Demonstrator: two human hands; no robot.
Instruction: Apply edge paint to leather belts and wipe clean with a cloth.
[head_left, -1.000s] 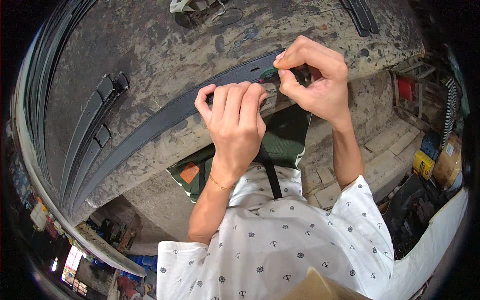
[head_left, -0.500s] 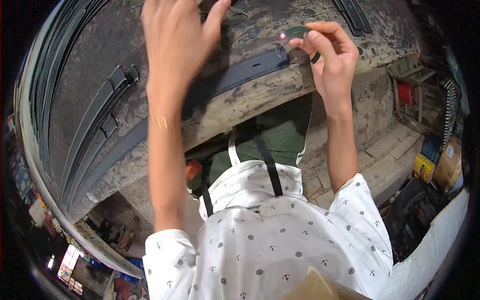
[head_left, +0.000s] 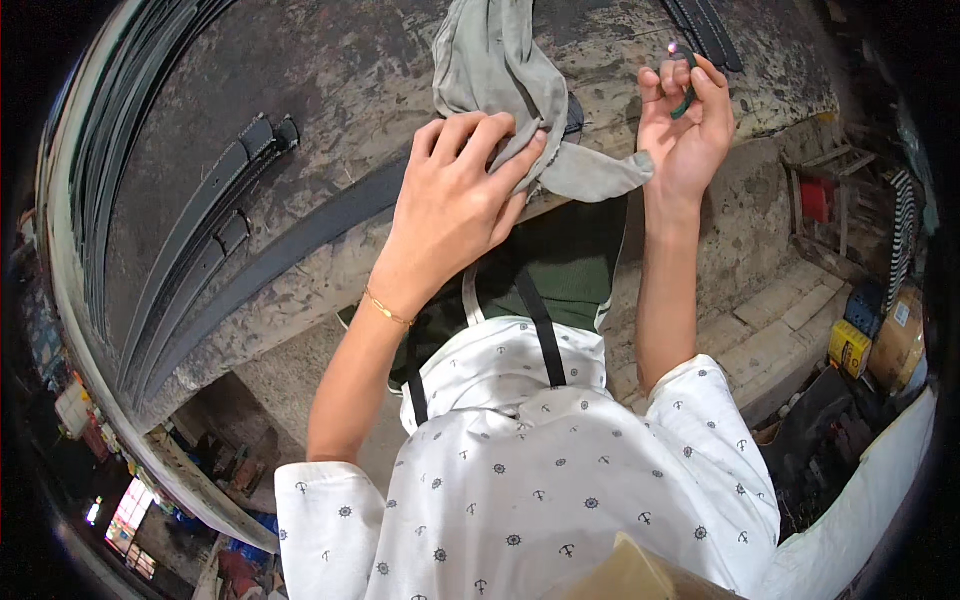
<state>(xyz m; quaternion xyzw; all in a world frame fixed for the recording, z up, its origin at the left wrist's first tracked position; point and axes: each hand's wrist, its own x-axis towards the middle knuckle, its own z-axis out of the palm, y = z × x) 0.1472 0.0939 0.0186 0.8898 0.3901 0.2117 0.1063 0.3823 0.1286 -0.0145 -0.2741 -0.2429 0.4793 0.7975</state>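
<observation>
My left hand [head_left: 465, 190] bears down on a grey cloth [head_left: 505, 75], its fingers bent over the crumpled fabric. Beneath the cloth runs a long dark leather strap [head_left: 330, 215], lying along the near edge of the worktop; one end of it peeks out past the cloth. One loose corner of the cloth reaches toward my right wrist. Raised at the right, my right hand [head_left: 690, 130] has its fingers curled around a slim dark green lighter [head_left: 684, 100]. A tiny bright glow, seemingly a flame, shows by its tip.
Dark belt straps [head_left: 205, 205] with stitched ends lie on the left of the stained worktop [head_left: 330, 90]. A bundle of long strips [head_left: 90, 200] curves along the far left. More stitched straps [head_left: 705, 35] lie at the back right. A wooden stool [head_left: 840, 190] stands below at right.
My left hand has come down and to the right onto the strap with the grey cloth under it. My right hand has moved right, carrying the lighter away from the strap's end.
</observation>
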